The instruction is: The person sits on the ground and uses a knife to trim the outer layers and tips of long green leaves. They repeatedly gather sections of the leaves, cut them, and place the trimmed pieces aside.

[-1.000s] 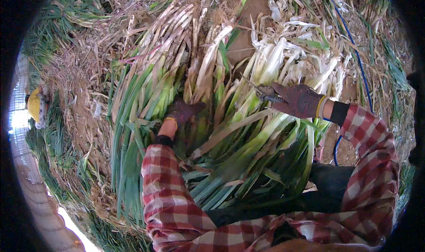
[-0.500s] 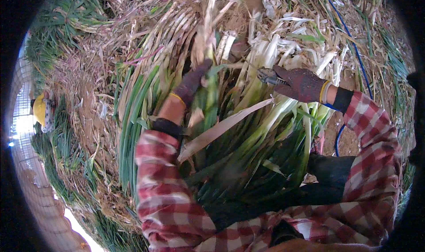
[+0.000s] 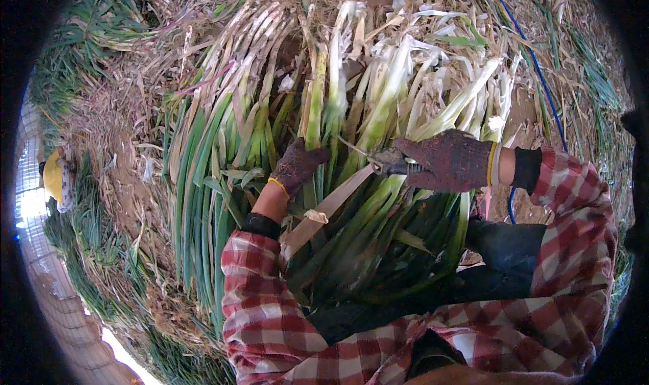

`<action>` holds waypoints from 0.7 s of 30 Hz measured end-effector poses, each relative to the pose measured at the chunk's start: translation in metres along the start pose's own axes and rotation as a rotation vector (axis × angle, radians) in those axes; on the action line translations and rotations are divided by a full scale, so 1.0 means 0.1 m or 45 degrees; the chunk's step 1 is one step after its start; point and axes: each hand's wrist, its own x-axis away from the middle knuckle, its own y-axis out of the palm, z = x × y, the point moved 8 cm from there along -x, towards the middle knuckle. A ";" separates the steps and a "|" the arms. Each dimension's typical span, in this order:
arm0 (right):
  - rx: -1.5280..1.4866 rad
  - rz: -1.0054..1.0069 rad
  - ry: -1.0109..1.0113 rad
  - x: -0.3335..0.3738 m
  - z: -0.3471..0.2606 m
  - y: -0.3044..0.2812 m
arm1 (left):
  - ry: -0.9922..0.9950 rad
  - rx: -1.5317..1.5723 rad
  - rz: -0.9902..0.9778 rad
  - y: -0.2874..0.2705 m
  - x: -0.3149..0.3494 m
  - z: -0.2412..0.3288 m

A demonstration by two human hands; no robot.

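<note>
My left hand [image 3: 296, 166], in a dark glove with a yellow cuff edge, is closed around a long green onion [image 3: 314, 104], its root end pointing away from me. My right hand [image 3: 454, 160], gloved alike, grips a grey air blow gun [image 3: 389, 160]. The gun's thin nozzle points left, toward the held stalk. Peeled green onions [image 3: 451, 114] with white stems lie beyond and beside my right hand, their green leaves trailing over my lap. A bundle of unpeeled green onions [image 3: 211, 155] spreads out left of my left hand.
A blue hose [image 3: 541, 81] runs down the right side past my right wrist. Dry husks [image 3: 122, 114] litter the brown soil. More green onions [image 3: 88, 216] are heaped at the far left, near a person in yellow [image 3: 53, 175]. A dry leaf strip [image 3: 331, 206] crosses the leaves before me.
My left hand has drawn slightly nearer to me. My right hand has come left and nearer with the air blow gun, its nozzle now closer to the held onion.
</note>
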 end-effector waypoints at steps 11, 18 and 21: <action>0.086 0.136 0.451 -0.87 0.92 -0.51 | -0.032 0.029 -0.073 0.06 0.13 0.32; 0.180 0.221 0.557 -1.62 1.52 -0.78 | 0.003 0.266 -0.098 0.03 0.15 0.13; 0.232 0.379 0.633 -1.67 1.98 -0.81 | -0.018 0.206 -0.186 0.20 -0.01 0.14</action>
